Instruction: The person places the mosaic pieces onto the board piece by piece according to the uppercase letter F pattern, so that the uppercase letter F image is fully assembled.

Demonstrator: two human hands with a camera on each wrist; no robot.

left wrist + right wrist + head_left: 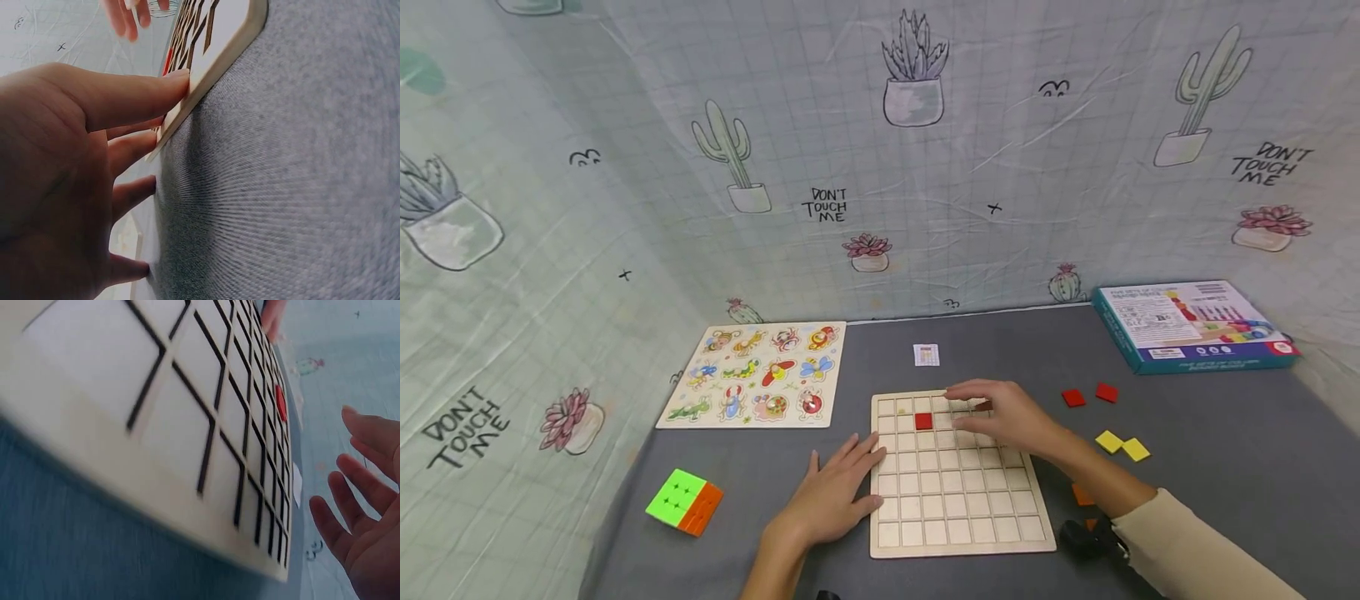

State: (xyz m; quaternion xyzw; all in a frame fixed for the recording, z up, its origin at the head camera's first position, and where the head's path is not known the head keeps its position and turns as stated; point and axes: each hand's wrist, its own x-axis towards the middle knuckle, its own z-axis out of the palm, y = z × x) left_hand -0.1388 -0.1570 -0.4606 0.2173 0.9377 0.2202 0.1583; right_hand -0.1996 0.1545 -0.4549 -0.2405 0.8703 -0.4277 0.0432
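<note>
A light wooden grid board lies on the dark grey table, with one red square tile in its second row from the top. My left hand rests at the board's left side, fingers spread. Its thumb and some fingertips touch the board's edge; the other fingers reach onto the tabletop. Over the upper right of the board hovers my right hand, fingers loosely bent and apart. In the right wrist view, nothing shows between the right fingers.
Right of the board lie two red tiles, two yellow tiles and orange tiles partly hidden by my right forearm. A boxed game, small printed card, insect picture board and puzzle cube surround the work area.
</note>
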